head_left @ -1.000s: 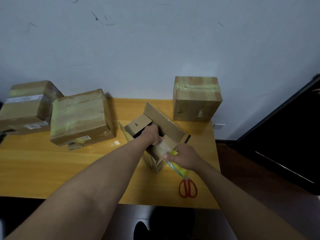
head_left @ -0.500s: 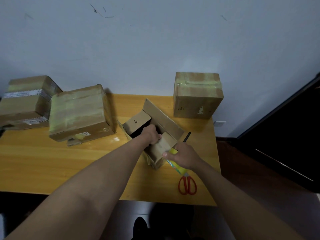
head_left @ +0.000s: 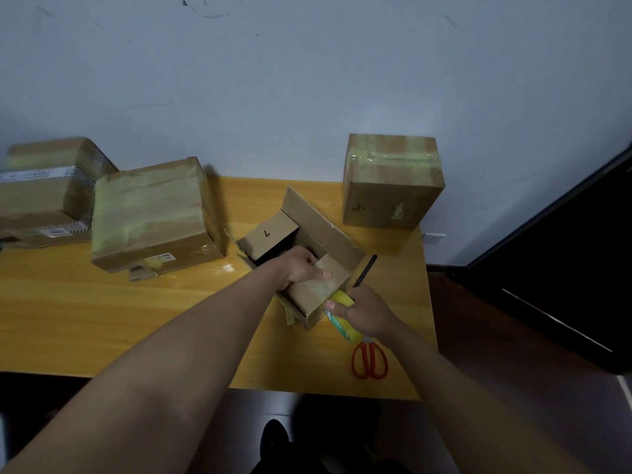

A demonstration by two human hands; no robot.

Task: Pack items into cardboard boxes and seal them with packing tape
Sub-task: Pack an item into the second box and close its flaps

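A small open cardboard box (head_left: 319,230) stands near the middle of the yellow wooden table (head_left: 85,313), its far flaps raised. My left hand (head_left: 302,265) rests on the near flap and presses it down over the opening, thumb on the cardboard; what is inside is hidden. My right hand (head_left: 362,311) grips a yellow roll of packing tape (head_left: 340,314) against the box's near right corner. A strip of clear tape runs from the roll onto the flap.
Red-handled scissors (head_left: 370,359) lie near the table's front right edge. A black pen (head_left: 365,270) lies right of the box. A taped box (head_left: 391,181) stands at the back right; two taped boxes (head_left: 150,213) (head_left: 44,189) sit at the left.
My right hand has kept the tape roll at the box's corner. My left hand stays on the flap. The view has shifted slightly.
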